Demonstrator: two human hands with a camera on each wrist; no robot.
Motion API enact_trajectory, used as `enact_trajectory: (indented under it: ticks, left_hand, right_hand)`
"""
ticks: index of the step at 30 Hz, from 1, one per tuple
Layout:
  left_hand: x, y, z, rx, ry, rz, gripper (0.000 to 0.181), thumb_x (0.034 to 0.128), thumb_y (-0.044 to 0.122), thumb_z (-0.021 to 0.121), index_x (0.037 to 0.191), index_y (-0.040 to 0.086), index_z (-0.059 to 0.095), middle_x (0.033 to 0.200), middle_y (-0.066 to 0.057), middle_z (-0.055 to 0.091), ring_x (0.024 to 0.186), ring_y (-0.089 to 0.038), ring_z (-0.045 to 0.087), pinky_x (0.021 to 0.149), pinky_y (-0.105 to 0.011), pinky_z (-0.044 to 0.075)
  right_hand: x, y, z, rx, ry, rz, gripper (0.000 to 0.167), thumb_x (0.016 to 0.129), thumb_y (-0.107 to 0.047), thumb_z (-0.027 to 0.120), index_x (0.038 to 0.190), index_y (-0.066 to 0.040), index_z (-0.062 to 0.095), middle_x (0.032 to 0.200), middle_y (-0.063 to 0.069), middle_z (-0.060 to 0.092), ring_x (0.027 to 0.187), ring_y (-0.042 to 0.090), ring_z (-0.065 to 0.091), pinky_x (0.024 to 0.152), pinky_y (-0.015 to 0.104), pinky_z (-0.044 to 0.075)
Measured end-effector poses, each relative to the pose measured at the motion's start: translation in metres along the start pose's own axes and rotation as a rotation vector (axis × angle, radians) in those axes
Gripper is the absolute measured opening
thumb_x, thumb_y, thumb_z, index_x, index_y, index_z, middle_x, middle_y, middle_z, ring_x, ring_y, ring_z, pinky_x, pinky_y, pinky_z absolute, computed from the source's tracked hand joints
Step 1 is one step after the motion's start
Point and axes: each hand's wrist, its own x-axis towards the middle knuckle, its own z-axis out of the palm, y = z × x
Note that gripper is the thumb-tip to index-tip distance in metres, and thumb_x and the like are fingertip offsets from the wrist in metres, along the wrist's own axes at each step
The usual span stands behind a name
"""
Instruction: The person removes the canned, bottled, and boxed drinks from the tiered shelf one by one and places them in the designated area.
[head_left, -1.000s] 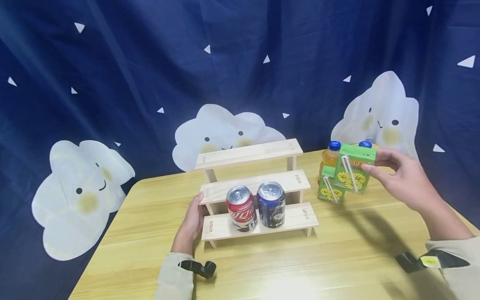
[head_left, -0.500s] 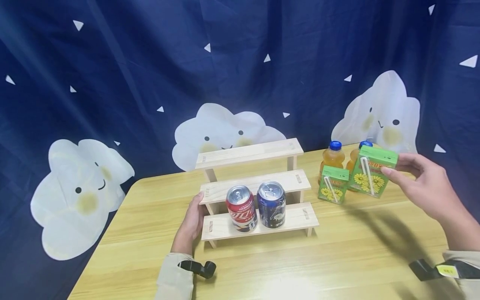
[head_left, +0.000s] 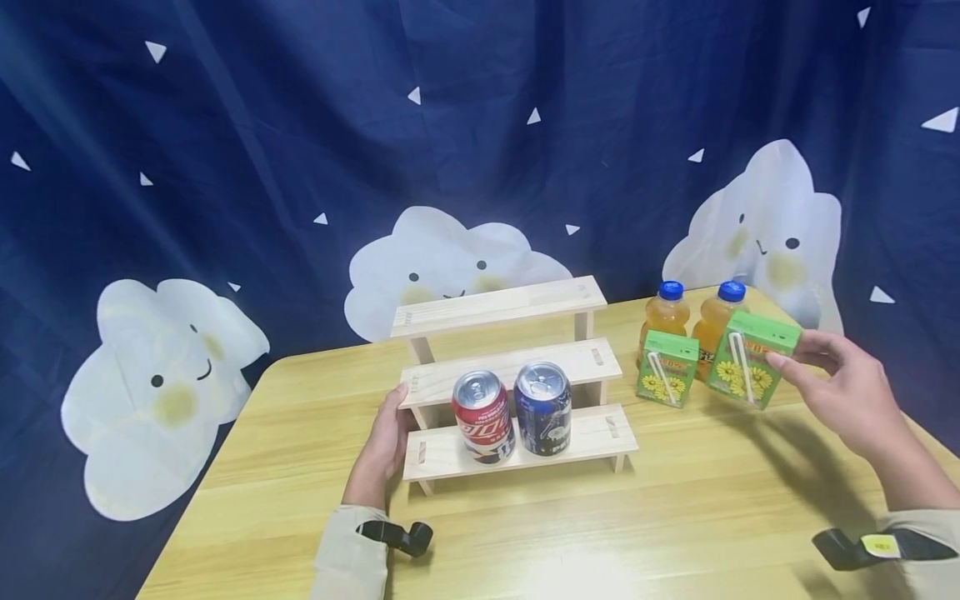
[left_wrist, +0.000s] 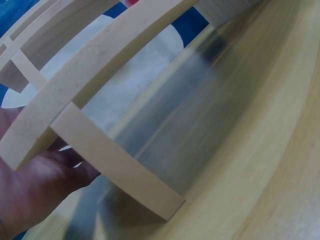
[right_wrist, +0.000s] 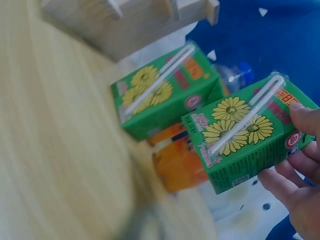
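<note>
Head view: the right hand (head_left: 847,387) pinches the held carton (head_left: 757,360), tilted, in front of 2 bottles (head_left: 666,315). The other carton (head_left: 666,375) stands left of that hand, a narrow gap between. The left hand (head_left: 384,437) grips the left end of the rack (head_left: 498,306); 2 cans (head_left: 483,421) stand on its lowest shelf. Step in hand is judged to be positioning the carton; the next move calls for levelling it. Open table (head_left: 525,517) lies between the forearms; its right edge runs near the right wrist.

Left wrist view: fingers pass under a shelf; fingertips partly hidden.

Right wrist view: thumb on the straw side; carton appears off the table.
</note>
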Motion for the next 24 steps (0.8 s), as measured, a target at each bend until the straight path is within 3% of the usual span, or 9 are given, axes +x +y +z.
enact_trajectory:
  ticks: [5,13,24]
  left_hand:
    - [-0.002,0.0,0.0,0.021,-0.002,0.0,0.063,0.098,0.05,0.016,0.151,0.016,0.016,0.148,-0.019,0.026,0.137,-0.037,0.026,0.11,-0.056,0.019]
    - [-0.001,0.0,0.0,0.003,0.002,0.003,0.063,0.0982,0.049,0.016,0.149,0.013,0.02,0.144,-0.022,0.031,0.131,-0.038,0.033,0.108,-0.056,0.025]
    - [-0.002,0.0,0.002,-0.003,0.003,-0.004,0.062,0.0979,0.048,0.017,0.149,0.014,0.019,0.146,-0.021,0.03,0.133,-0.039,0.031,0.109,-0.057,0.022]
  right_hand:
    - [-0.002,0.012,0.006,0.029,-0.001,0.004,0.044,0.086,-0.032,0.068,0.112,-0.001,0.052,0.082,-0.038,0.045,0.083,-0.023,0.036,0.063,0.005,0.033]
    - [-0.005,0.024,0.019,0.08,0.014,-0.023,0.027,0.086,-0.024,0.069,0.098,-0.007,0.053,0.082,-0.033,0.048,0.082,-0.022,0.042,0.065,0.003,0.034]
    - [-0.007,0.029,0.031,0.069,-0.029,0.014,0.047,0.087,-0.03,0.067,0.117,0.003,0.05,0.085,-0.034,0.045,0.082,-0.022,0.039,0.065,0.003,0.037]
